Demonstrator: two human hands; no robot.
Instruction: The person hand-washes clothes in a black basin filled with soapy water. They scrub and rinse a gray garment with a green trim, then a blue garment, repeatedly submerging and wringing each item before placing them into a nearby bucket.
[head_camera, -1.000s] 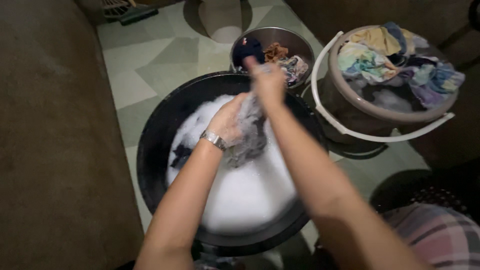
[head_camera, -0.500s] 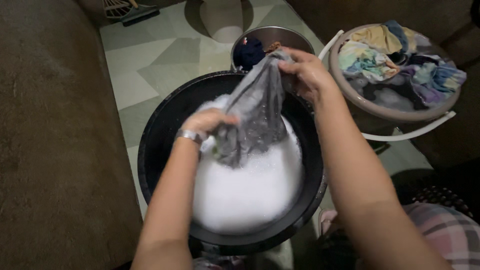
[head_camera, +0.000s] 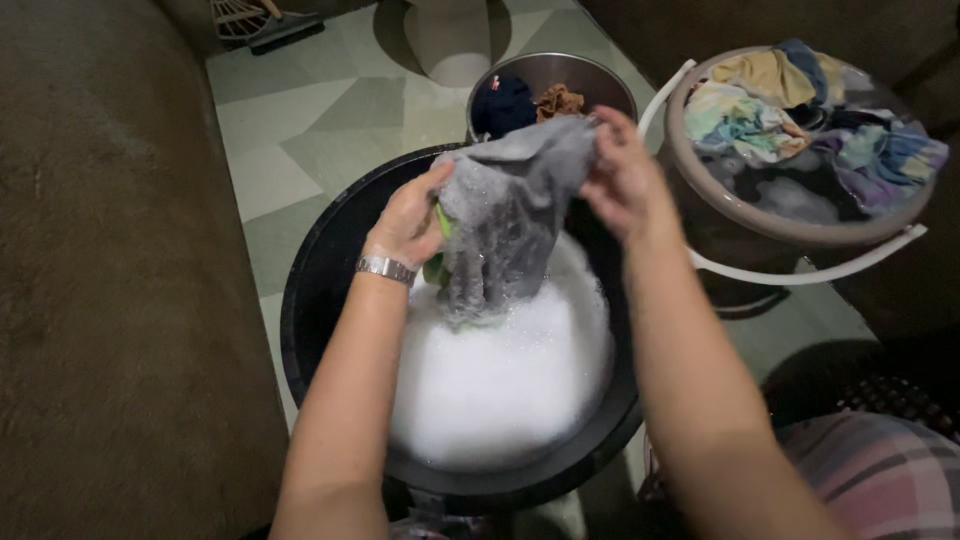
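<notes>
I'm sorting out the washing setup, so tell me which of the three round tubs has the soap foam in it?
The big black basin nearest the person, right under both hands. The metal bowl behind it and the handled bucket to its right hold clothes.

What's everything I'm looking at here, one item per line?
Basin: one, black, centre, full of white suds.
Grey garment: one, wet, held above the suds.
Green item: one, by the left palm; kind unclear.
Steel bowl: one, silver, behind the basin, holding dark and brown cloths.
Bucket: one, brownish with white handle, right, full of mixed-colour clothes.
Floor: pale green tiles.
Watch: one, silver, left wrist.
Left hand: grips the garment.
Right hand: grips its upper edge.
</notes>
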